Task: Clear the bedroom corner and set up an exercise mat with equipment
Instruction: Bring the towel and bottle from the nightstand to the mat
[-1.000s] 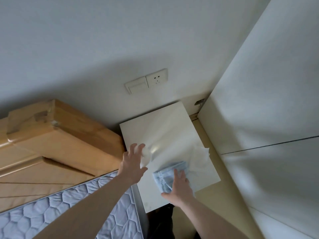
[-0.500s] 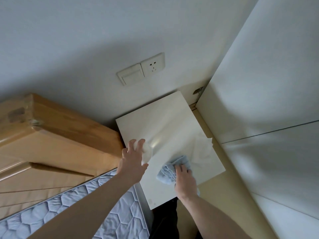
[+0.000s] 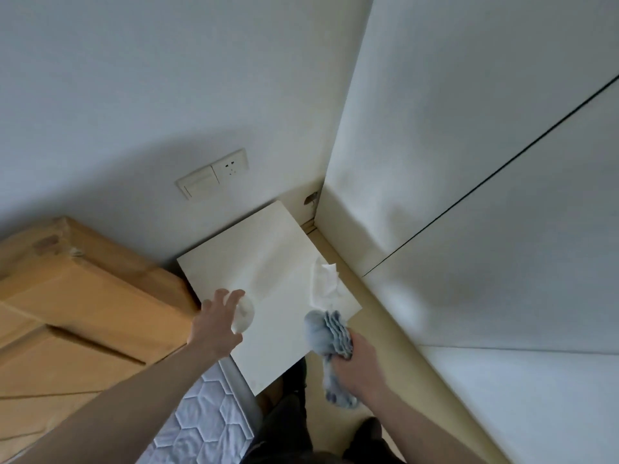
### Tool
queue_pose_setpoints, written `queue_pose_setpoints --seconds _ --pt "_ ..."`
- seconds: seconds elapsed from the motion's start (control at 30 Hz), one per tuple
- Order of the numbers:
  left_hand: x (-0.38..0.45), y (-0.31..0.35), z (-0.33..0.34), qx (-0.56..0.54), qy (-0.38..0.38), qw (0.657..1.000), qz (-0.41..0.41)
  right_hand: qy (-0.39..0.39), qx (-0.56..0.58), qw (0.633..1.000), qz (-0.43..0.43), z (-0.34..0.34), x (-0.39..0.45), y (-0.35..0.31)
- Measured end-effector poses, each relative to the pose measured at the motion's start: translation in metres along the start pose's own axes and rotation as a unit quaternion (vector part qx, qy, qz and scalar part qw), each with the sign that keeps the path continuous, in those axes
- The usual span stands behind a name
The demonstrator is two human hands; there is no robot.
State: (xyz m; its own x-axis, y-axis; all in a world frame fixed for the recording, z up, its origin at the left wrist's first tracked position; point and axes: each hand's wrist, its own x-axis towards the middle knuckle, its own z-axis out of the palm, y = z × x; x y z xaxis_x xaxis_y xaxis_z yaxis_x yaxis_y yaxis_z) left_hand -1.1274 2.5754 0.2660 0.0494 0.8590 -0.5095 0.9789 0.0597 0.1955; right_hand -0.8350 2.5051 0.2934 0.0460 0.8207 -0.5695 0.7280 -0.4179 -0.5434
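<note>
No lettering anywhere, and my right hand (image 3: 360, 358) grips a soft, crumpled blue cloth (image 3: 330, 333) off the smooth white nightstand's (image 3: 268, 262) front corner while my left hand (image 3: 216, 321) curls over a small round white thing (image 3: 244, 314), its hold unclear, beside a rumpled tissue (image 3: 324, 283).

One head-worn camera looks steeply down, from close above, at a white bedside table (image 3: 268, 262) in the corner

White object (image 3: 244, 313) behind left hand (image 3: 214, 324)

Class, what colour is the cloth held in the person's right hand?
Pale blue-grey; the cloth shows best in the head view, gripped by the right hand.
</note>
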Motion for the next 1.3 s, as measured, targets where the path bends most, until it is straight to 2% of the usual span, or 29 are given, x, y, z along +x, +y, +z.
queue_pose_setpoints --seconds 0.17,0.3,0.5,0.73,0.87,1.03,1.23,1.27,1.3 --pt "-0.044 0.053 -0.017 0.006 0.003 0.995 0.097 0.045 0.036 0.998 0.032 -0.052 -0.047 0.046" --pt "-0.069 0.136 -0.033 0.041 0.018 0.977 0.209 0.103 0.078 0.99 0.062 -0.087 -0.087 0.084" --pt "-0.11 0.299 -0.045 0.061 0.042 0.925 0.374 0.184 0.167 0.962 0.118 -0.137 -0.173 0.16" --pt "-0.2 0.485 -0.014 0.084 0.039 0.84 0.534 0.317 0.291 0.882 0.194 -0.177 -0.31 0.281" --pt "-0.275 0.584 0.023 0.104 0.009 0.778 0.62 0.4 0.338 0.819 0.236 -0.188 -0.401 0.343" --pt "-0.383 0.682 0.086 0.139 -0.04 0.675 0.724 0.51 0.393 0.706 0.295 -0.175 -0.516 0.397" --pt "-0.498 0.767 0.162 0.16 -0.126 0.587 0.784 0.604 0.431 0.546 0.388 -0.145 -0.629 0.446" --pt "-0.523 0.785 0.179 0.16 -0.137 0.563 0.799 0.62 0.432 0.521 0.398 -0.141 -0.651 0.457" --pt "-0.528 0.789 0.181 0.161 -0.142 0.559 0.801 0.622 0.431 0.515 0.402 -0.142 -0.657 0.459"
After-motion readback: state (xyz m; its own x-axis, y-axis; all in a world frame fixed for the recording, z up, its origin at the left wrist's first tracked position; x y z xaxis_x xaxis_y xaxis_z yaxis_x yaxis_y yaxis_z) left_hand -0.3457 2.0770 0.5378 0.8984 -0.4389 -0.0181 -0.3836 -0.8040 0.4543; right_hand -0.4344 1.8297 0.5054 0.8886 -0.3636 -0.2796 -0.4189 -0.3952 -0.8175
